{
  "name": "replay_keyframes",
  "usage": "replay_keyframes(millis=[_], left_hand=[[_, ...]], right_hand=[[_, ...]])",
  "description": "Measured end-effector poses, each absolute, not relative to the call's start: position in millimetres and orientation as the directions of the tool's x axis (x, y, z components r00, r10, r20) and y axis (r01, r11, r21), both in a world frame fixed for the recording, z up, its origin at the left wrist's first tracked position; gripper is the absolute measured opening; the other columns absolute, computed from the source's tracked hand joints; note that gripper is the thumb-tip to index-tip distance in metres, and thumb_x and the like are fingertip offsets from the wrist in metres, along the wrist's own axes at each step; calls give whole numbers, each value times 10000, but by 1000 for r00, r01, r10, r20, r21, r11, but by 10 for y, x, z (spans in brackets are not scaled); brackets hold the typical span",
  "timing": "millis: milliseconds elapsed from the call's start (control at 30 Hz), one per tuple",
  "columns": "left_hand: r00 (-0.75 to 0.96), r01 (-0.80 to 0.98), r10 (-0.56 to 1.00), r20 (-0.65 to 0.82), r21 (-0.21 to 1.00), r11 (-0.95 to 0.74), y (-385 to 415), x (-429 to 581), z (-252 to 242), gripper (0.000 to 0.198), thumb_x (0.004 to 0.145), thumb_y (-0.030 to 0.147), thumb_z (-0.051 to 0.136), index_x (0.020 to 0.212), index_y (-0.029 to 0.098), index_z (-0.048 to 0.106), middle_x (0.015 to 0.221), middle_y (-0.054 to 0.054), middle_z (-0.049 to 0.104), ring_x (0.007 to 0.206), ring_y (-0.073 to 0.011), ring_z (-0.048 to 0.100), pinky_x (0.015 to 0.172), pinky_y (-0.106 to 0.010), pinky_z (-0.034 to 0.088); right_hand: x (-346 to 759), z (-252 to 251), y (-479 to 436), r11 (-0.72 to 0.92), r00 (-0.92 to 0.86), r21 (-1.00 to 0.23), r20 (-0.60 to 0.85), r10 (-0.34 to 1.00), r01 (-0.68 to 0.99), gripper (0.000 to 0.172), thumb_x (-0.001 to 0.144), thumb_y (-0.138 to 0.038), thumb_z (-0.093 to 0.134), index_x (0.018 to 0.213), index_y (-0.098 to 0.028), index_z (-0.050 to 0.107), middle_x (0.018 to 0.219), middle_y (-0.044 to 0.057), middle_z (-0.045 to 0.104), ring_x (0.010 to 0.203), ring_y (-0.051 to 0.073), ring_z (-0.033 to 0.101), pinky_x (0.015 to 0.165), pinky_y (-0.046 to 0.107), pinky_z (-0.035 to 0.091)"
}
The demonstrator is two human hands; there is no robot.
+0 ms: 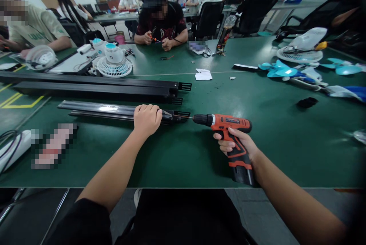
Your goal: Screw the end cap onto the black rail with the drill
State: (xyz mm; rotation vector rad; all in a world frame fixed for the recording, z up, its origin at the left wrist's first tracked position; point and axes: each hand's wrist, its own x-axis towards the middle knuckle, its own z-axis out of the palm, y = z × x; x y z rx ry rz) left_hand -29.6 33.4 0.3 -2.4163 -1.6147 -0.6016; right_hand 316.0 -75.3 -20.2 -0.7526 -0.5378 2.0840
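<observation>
My left hand [147,118] is closed over the right end of a long black metal rail [97,109] that lies flat on the green table [183,153]. My right hand [236,144] grips the handle of an orange and black cordless drill [228,130]. The drill points left, its bit tip at the slotted end of the rail, just right of my left hand.
Two more long black rails [94,87] lie behind the held one. Small white fans [114,64] stand at the back left, blue fan blades [281,70] and fan parts at the right. A white paper scrap [203,74] lies mid-table. Other people sit working across the table.
</observation>
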Motion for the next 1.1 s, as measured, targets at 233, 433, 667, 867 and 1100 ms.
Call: replay_keyframes(millis=[233,433,667,867,1100], left_hand=[[331,914,853,403,88,-396,322,-287,33,467,1052,371,311,1029,194,742,1023,-108,765,991,-312,655,983,-484,413],[325,911,860,394,114,-396,328,-290,26,458,1047,372,320,1040,193,742,1030,-115,761,1005,-317,650,997,-488,400],[330,910,853,405,103,-401,320,-286,35,465,1048,377,312,1028,204,743,1026,-115,765,1001,-318,656,990,-489,408],[330,913,843,424,84,-400,321,-289,17,456,1050,373,310,1020,222,739,1010,-105,767,983,-308,660,975,-482,413],[339,913,838,428,65,-403,330,-297,7,448,1050,370,322,1016,208,738,1009,-102,769,979,-304,659,976,-478,415]], right_hand=[[3155,-190,-749,-570,-477,-566,-321,818,-596,297,806,-346,817,965,-158,650,817,17,625,478,43,336,450,157,478],[3164,-189,-747,-599,-503,-540,-334,797,-591,291,803,-340,818,967,-163,655,749,10,614,481,63,344,434,170,472],[3172,-196,-747,-594,-501,-550,-329,800,-587,289,817,-348,811,948,-140,659,714,2,577,484,58,329,452,158,469],[3168,-183,-751,-594,-491,-575,-346,800,-563,276,818,-366,792,936,-155,659,700,0,553,478,75,319,431,188,473],[3175,-191,-745,-582,-503,-582,-315,805,-567,293,824,-368,803,963,-162,649,654,-24,521,486,76,329,450,164,472]])
